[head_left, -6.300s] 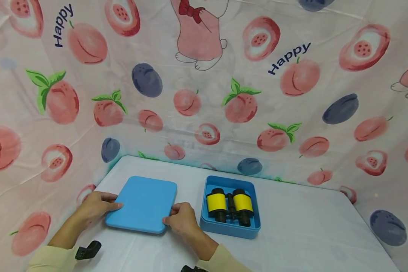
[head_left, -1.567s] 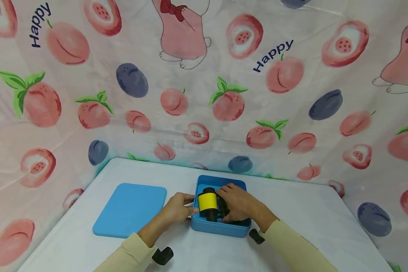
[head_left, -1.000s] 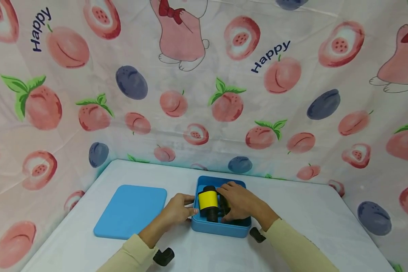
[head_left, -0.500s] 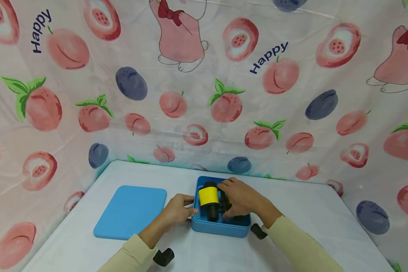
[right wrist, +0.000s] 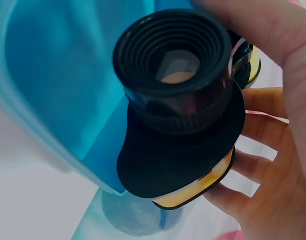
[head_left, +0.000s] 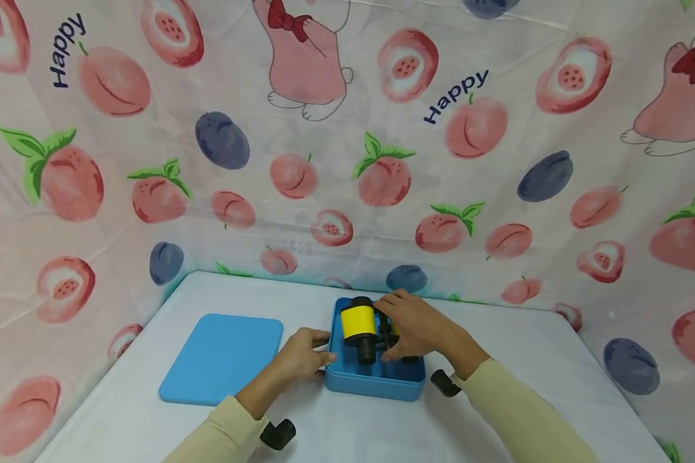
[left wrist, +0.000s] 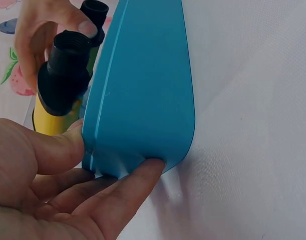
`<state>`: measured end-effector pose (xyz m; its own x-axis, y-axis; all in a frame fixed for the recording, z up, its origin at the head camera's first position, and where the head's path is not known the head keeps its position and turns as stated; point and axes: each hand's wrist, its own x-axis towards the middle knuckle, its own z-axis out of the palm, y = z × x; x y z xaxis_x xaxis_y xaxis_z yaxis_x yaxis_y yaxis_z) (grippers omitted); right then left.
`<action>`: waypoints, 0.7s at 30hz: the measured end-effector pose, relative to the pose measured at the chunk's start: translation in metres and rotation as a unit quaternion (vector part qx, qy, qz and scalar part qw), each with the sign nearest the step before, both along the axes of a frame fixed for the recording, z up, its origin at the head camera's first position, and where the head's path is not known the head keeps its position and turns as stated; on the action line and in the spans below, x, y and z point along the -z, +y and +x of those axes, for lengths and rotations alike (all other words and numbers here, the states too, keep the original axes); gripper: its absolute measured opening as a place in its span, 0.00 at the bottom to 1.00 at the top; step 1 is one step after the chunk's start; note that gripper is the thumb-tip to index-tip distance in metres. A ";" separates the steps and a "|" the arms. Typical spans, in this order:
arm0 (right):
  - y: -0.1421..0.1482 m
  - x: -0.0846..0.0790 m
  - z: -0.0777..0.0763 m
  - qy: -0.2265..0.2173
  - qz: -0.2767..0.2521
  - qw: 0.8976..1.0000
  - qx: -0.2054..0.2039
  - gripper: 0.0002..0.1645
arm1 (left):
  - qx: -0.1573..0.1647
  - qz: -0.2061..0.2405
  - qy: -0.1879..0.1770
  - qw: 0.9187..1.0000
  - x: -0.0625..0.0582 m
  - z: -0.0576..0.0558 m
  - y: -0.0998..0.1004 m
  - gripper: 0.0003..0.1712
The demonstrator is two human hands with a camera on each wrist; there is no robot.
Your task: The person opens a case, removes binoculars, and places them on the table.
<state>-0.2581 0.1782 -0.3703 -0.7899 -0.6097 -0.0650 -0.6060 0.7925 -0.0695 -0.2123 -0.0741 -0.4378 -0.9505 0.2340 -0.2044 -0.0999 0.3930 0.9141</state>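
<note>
One lid (head_left: 222, 357) is lying beside the box (head_left: 376, 386); left hand (head_left: 298, 355) is pinching its corner (left wrist: 137, 145), right hand (head_left: 419, 325) gripping not-yet-removed binoculars (head_left: 359, 325).

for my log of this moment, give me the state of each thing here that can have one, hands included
Blue box: open, upright on the table
Blue lid: off the box, lying flat beside it
Binoculars: held over the open box
Right hand: gripping the binoculars
Left hand: holding the box's left side
Fruit-print cloth: hanging behind the table, creased
</note>
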 end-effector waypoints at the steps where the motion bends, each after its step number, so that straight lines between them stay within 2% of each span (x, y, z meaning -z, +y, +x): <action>1: 0.001 -0.001 0.000 0.001 0.002 1.000 0.002 0.61 | 0.000 0.001 -0.001 1.000 0.000 0.000 0.000 0.32; 21: 0.033 -0.017 0.006 0.031 0.012 0.999 0.031 0.61 | -0.011 -0.004 -0.004 1.000 -0.001 0.001 0.003 0.34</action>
